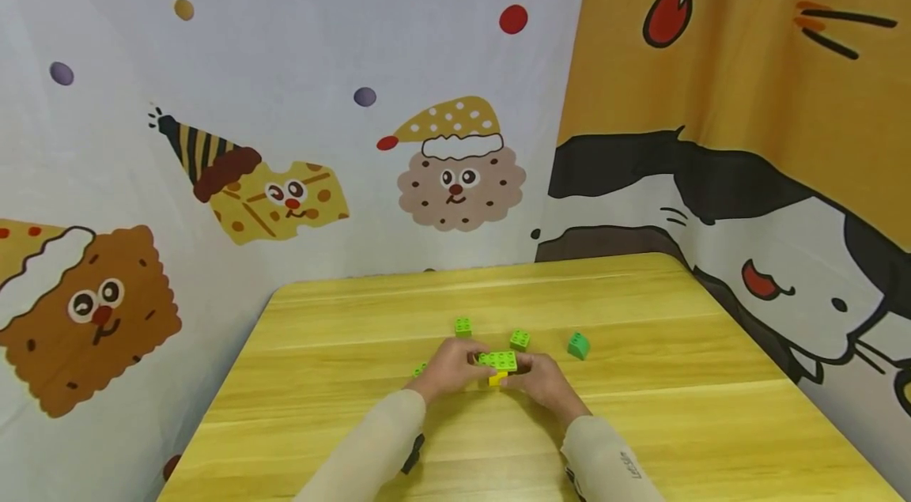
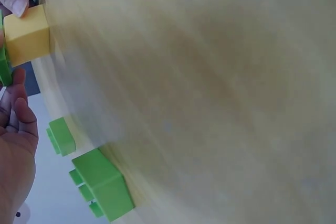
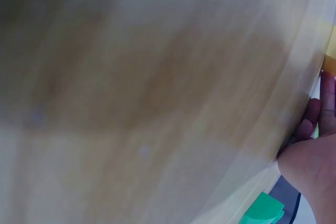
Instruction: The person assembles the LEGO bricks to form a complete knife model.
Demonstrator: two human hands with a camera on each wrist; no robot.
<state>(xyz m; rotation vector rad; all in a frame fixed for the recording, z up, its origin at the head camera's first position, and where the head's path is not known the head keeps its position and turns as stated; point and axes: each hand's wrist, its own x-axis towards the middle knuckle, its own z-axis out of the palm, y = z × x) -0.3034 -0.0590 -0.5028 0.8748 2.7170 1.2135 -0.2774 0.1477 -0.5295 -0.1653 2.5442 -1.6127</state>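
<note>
A bright green studded building brick [image 1: 498, 360] sits on top of a yellow brick [image 1: 498, 379] in front of me, between both hands. My left hand [image 1: 454, 365] grips the green brick from its left side, thumb at the near edge. From the right, my right hand [image 1: 544, 379] pinches the yellow brick at its side. In the left wrist view the yellow brick [image 2: 29, 35] shows smooth faces, and fingertips of the left hand [image 2: 18, 135] lie at the green brick's edge. Only a corner of the yellow brick [image 3: 331, 56] enters the right wrist view, at the right hand's [image 3: 312, 145] fingertips.
Beyond the hands on the wooden table [image 1: 342, 328] stand two small green bricks, one left [image 1: 463, 326] and one in the middle [image 1: 519, 340]. A darker green curved brick [image 1: 579, 345] lies farther right. Another green brick [image 1: 420, 369] peeks out beside the left wrist.
</note>
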